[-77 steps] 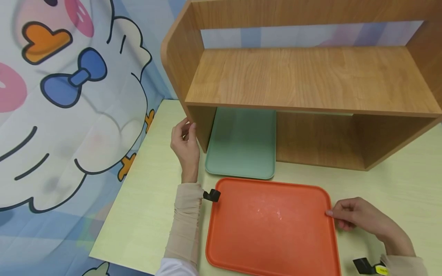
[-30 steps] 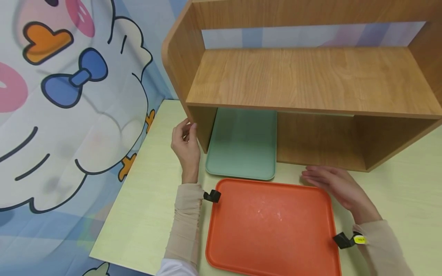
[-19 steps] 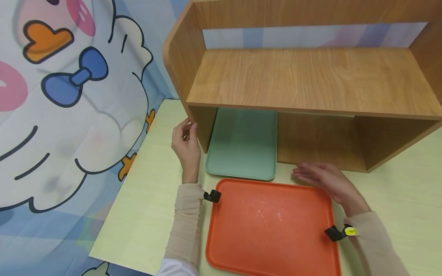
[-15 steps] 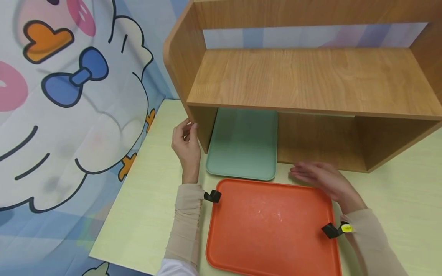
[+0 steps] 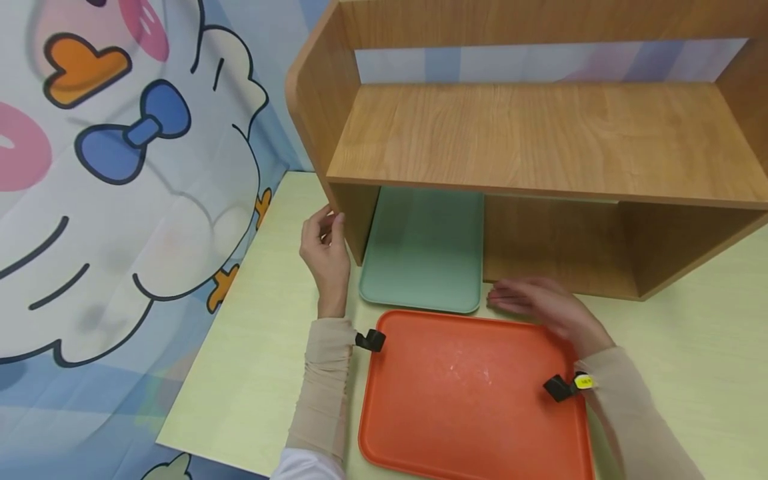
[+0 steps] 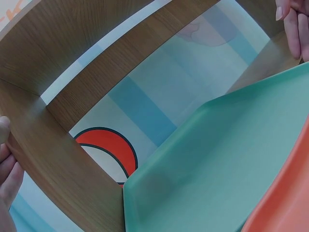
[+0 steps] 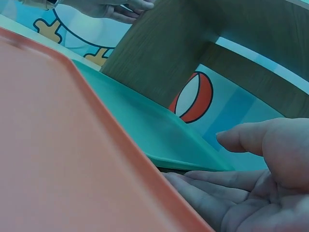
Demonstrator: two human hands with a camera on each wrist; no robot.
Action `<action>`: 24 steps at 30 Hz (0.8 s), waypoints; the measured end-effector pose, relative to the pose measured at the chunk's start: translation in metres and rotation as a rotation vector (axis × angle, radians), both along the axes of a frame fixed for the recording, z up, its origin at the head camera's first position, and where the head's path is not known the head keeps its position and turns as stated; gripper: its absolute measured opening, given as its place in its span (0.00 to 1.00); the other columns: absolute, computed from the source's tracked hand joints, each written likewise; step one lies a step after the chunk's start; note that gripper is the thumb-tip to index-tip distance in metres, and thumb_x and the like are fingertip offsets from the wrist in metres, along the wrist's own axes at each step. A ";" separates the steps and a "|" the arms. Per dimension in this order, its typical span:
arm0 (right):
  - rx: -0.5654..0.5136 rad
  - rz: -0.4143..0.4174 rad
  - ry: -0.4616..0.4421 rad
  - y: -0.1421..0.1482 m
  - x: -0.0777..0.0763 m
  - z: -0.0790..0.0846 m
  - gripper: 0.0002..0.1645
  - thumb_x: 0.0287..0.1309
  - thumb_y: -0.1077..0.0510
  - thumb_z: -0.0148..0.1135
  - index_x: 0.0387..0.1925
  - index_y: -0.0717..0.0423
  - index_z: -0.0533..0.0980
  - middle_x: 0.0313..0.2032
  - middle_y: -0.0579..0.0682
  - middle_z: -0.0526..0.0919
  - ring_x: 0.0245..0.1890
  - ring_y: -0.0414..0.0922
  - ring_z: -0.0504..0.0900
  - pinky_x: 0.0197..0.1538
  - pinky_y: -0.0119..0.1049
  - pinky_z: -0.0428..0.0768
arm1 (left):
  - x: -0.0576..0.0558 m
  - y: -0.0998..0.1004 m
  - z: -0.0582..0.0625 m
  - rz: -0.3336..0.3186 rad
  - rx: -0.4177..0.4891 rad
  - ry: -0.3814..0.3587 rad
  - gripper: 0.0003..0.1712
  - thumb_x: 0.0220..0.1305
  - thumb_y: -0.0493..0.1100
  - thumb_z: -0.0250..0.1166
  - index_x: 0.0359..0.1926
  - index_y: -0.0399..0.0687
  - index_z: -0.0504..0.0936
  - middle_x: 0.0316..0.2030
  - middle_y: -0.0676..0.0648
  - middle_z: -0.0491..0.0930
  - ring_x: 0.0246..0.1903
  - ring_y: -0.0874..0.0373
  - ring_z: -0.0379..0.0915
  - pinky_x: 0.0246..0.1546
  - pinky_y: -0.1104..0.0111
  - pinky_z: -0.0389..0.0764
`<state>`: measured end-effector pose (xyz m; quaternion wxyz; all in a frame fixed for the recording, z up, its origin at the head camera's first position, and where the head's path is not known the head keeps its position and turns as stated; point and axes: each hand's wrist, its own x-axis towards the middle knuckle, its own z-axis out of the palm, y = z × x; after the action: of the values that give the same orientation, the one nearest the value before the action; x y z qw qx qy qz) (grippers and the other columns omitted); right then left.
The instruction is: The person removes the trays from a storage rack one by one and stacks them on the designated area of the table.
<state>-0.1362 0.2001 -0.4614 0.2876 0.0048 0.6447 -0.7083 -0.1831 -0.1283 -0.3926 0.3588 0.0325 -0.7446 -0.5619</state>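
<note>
A green tray (image 5: 423, 260) lies partly inside the lower left opening of a wooden shelf (image 5: 528, 133), its front end sticking out. In front of it an orange tray (image 5: 468, 393) lies flat on the table. My left hand (image 5: 327, 263) holds the front edge of the shelf's left side panel, thumb and fingers on the wood in the left wrist view. My right hand (image 5: 543, 307) hovers with extended fingers over the orange tray's far right corner. Its fingertips (image 7: 176, 181) are close to the green tray's edge; whether they touch it I cannot tell.
The pale yellow table (image 5: 240, 400) ends at a diagonal edge on the left. Beside it hangs a cartoon-printed cloth (image 5: 138, 233). An upper wooden board and a right side panel (image 5: 690, 247) bound the shelf's lower opening.
My right hand has let go of the orange tray's right rim and moved up and left toward the green tray, its fingers straightening. The left hand and both trays have stayed put.
</note>
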 end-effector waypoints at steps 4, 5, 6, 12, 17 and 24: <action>-0.012 0.003 -0.035 -0.007 -0.005 -0.002 0.31 0.67 0.54 0.49 0.61 0.74 0.59 0.56 0.69 0.70 0.53 0.55 0.75 0.53 0.44 0.73 | 0.001 -0.001 0.001 -0.004 -0.007 0.006 0.13 0.61 0.37 0.61 0.47 0.38 0.79 0.39 0.40 0.77 0.38 0.51 0.74 0.42 0.59 0.77; -0.008 -0.001 -0.045 -0.008 -0.006 -0.002 0.31 0.66 0.53 0.49 0.61 0.73 0.59 0.55 0.68 0.71 0.53 0.54 0.76 0.52 0.43 0.74 | 0.001 -0.001 0.001 -0.007 -0.007 0.008 0.13 0.61 0.37 0.61 0.47 0.38 0.79 0.39 0.40 0.77 0.38 0.51 0.74 0.42 0.59 0.77; -0.012 -0.003 -0.050 -0.010 -0.007 -0.003 0.31 0.66 0.53 0.49 0.61 0.73 0.59 0.55 0.68 0.72 0.52 0.54 0.76 0.52 0.43 0.74 | 0.001 -0.001 0.001 -0.009 -0.010 0.010 0.13 0.61 0.37 0.61 0.46 0.38 0.79 0.39 0.40 0.77 0.38 0.51 0.74 0.42 0.58 0.77; 0.010 -0.005 -0.033 -0.016 -0.012 -0.005 0.31 0.66 0.55 0.49 0.59 0.77 0.57 0.52 0.67 0.73 0.49 0.52 0.79 0.52 0.42 0.74 | -0.011 -0.007 -0.016 -0.003 -0.018 0.021 0.13 0.61 0.37 0.61 0.47 0.40 0.79 0.39 0.40 0.77 0.38 0.50 0.75 0.41 0.58 0.78; 0.060 -0.002 -0.012 -0.019 -0.015 -0.007 0.30 0.67 0.57 0.48 0.59 0.78 0.58 0.51 0.67 0.74 0.46 0.48 0.81 0.50 0.41 0.76 | -0.020 -0.012 -0.028 0.012 -0.019 0.027 0.13 0.60 0.43 0.62 0.46 0.46 0.81 0.37 0.45 0.78 0.36 0.55 0.75 0.38 0.61 0.79; 0.043 -0.002 -0.016 -0.024 -0.018 -0.010 0.29 0.66 0.59 0.48 0.59 0.79 0.57 0.45 0.57 0.76 0.41 0.42 0.82 0.49 0.39 0.77 | -0.021 -0.014 -0.030 0.015 -0.032 0.027 0.14 0.60 0.50 0.62 0.45 0.51 0.81 0.36 0.49 0.78 0.36 0.60 0.75 0.38 0.65 0.79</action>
<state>-0.1542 0.1759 -0.4715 0.2920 0.0174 0.6575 -0.6944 -0.2038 -0.1426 -0.4231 0.3736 0.0247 -0.7483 -0.5475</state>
